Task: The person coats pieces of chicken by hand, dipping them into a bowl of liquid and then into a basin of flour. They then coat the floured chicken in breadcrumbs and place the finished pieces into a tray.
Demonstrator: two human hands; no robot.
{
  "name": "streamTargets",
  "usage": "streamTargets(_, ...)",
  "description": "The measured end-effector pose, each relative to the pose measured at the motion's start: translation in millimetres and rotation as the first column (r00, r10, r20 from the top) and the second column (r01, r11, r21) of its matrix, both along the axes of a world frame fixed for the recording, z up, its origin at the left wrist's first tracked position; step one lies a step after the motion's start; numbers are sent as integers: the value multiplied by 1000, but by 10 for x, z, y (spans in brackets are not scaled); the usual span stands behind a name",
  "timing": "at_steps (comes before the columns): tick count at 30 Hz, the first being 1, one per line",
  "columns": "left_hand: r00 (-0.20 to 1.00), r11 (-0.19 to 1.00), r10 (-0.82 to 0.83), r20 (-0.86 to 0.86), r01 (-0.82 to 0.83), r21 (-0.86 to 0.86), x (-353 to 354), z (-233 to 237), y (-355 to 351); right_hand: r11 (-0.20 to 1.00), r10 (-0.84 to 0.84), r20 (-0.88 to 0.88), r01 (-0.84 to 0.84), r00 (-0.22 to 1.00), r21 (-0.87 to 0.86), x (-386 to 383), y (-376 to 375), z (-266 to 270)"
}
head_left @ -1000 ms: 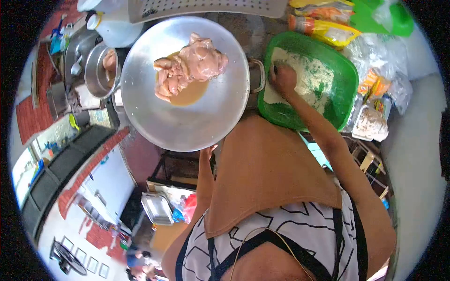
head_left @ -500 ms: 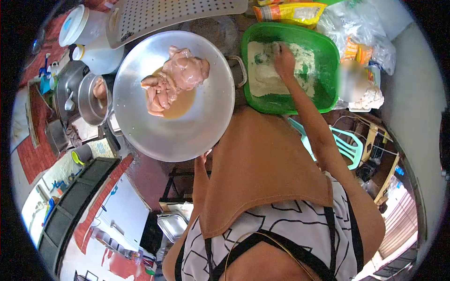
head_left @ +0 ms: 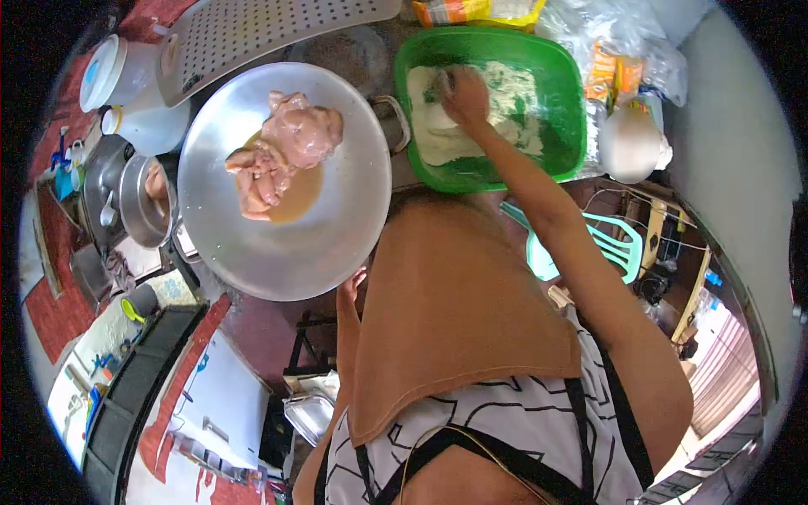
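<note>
My right hand [head_left: 465,97] reaches into a green plastic basin [head_left: 562,135] over a layer of white flour-like powder [head_left: 438,143]. Its fingers are bent down and blurred; a pale patch shows at their tips, and what they hold, if anything, I cannot make out. Low beside the near rim of a wide metal pan [head_left: 252,265] is my left hand [head_left: 352,284], its fingers loosely extended and partly hidden. Raw chicken pieces [head_left: 299,135] lie in that pan in a pool of brownish liquid [head_left: 299,198].
A perforated metal tray [head_left: 278,34] lies behind the pan. Plastic jugs [head_left: 151,126] and a smaller metal pot [head_left: 139,210] stand at the left. Yellow packets [head_left: 497,12] and clear plastic bags [head_left: 665,67] are behind and right of the basin. A mint-green chair [head_left: 619,248] stands below.
The view has shifted, so the pan and basin appear further left. My right hand stays in the basin over the powder. More of my left hand's fingers show beside the pan's rim.
</note>
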State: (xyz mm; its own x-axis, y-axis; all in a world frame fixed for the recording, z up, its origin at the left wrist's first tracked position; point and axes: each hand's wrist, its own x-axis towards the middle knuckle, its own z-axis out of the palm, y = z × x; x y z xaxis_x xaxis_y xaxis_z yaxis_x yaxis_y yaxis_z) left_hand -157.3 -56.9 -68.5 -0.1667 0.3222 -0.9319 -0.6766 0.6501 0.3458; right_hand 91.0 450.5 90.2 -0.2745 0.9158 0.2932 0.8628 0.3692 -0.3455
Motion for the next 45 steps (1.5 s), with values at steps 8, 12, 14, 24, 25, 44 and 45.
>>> streamTargets(8,999,996,-28,-35,31,82,-52,-230,-96,987,-109,2,108,994,117,-315,-93,46)
streamTargets(12,998,993,-11,-54,18,121,26,-417,-205,974,-226,107,224,968,33,-378,-105,52)
streamTargets(14,991,944,-106,-81,126,305,92,-350,-187,961,-273,104,267,956,75,-372,-100,-21)
streamTargets(24,991,996,82,104,-77,-55,433,8,-111,949,-316,266,304,911,87,-370,-49,-85)
streamTargets(25,998,998,38,48,-36,-54,427,181,-3,952,-307,275,296,911,82,-381,-52,-73)
streamTargets(44,933,928,350,-89,-358,-106,646,239,75,956,-294,151,289,944,50,-386,137,-134)
streamTargets(45,944,942,321,-79,-327,-79,651,315,129,942,-328,103,333,939,-34,-343,200,-184)
